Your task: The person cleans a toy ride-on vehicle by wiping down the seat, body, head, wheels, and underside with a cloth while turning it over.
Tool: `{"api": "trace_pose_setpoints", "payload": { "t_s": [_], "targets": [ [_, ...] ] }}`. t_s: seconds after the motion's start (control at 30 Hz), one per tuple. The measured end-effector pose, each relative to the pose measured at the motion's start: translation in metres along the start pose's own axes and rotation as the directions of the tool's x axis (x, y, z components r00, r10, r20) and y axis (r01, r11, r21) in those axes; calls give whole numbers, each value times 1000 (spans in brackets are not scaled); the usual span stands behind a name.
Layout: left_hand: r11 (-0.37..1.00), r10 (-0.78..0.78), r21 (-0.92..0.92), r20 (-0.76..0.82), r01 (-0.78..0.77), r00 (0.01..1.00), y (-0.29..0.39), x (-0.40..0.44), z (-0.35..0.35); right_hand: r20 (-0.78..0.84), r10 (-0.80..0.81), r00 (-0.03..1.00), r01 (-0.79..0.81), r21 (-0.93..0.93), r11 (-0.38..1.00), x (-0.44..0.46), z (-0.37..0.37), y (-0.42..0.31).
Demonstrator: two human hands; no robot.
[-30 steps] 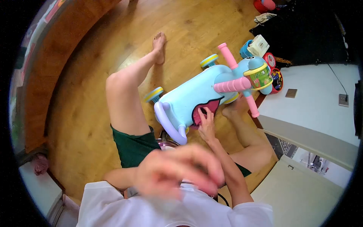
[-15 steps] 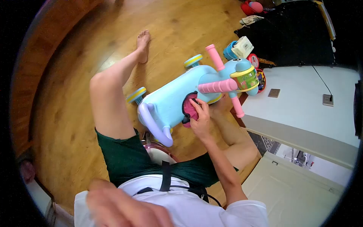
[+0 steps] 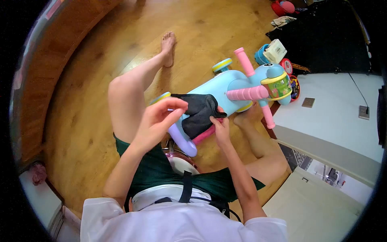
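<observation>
A black cloth [image 3: 198,115] with a pink edge [image 3: 204,134] lies spread over the seat of a light blue ride-on toy [image 3: 219,86]. Its exact kind cannot be made out. My right hand [image 3: 221,131] pinches the cloth's right edge between thumb and fingers. Above the cloth's left side, my left hand [image 3: 157,121] is raised, its curved fingers apart from the thumb and nothing seen between them. The toy has pink handlebars [image 3: 248,93], a purple rear handle [image 3: 183,141] and an animal-like head [image 3: 276,82].
My bare legs stretch to either side of the toy on the wooden floor [image 3: 105,80]. A round white-topped stool [image 3: 182,164] shows between my thighs. Beyond the toy are a blue bucket [image 3: 262,54] and a white box [image 3: 275,51], near a wall with sockets [image 3: 308,103].
The bunched black-and-pink cloth is now spread out with its black side showing. My left hand has moved from near my chest to the cloth. The right still grips it; the view has shifted.
</observation>
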State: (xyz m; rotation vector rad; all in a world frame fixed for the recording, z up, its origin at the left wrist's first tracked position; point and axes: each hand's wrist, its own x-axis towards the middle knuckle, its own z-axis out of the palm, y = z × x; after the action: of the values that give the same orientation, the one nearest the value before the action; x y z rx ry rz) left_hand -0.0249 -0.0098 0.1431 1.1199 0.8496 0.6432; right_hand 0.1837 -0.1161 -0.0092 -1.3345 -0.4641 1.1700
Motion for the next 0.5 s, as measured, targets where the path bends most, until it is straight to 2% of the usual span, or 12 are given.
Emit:
{"api": "trace_pose_setpoints", "payload": {
  "t_s": [0.03, 0.07, 0.1, 0.13, 0.27, 0.3, 0.33, 0.4, 0.5],
  "targets": [
    [973, 47, 227, 12, -48, 999, -17, 10, -4, -28, 61, 998, -66, -226, 972, 7, -14, 21],
    [892, 90, 442, 35, -97, 995, -31, 18, -7, 11, -34, 999, 35, -356, 934, 13, -28, 41],
    [745, 218, 625, 103, -234, 970, -44, 24, -9, 61, -126, 990, 140, -476, 868, 16, -42, 61],
    [714, 185, 659, 151, -239, 971, -56, 30, -8, 121, -207, 971, 239, -582, 777, 14, -47, 65],
    [536, 25, 792, 332, -293, 943, -110, 56, 24, 142, -107, 984, 173, -636, 752, 0, -50, 45],
    [477, -36, 838, 320, -265, 947, -113, 60, 41, 127, -178, 976, 215, -699, 681, -8, -47, 30],
    [244, -179, 902, 402, -355, 898, -111, 66, 52, 121, -249, 961, 251, -757, 603, -17, -44, 11],
    [49, -143, 972, 233, -229, 962, -177, 77, 68, 161, -409, 898, 331, -858, 391, -28, -44, -40],
    [137, -284, 986, -57, 99, 957, -149, 72, 94, 198, -685, 701, 332, -941, 68, -37, -65, -106]
  ]
}}
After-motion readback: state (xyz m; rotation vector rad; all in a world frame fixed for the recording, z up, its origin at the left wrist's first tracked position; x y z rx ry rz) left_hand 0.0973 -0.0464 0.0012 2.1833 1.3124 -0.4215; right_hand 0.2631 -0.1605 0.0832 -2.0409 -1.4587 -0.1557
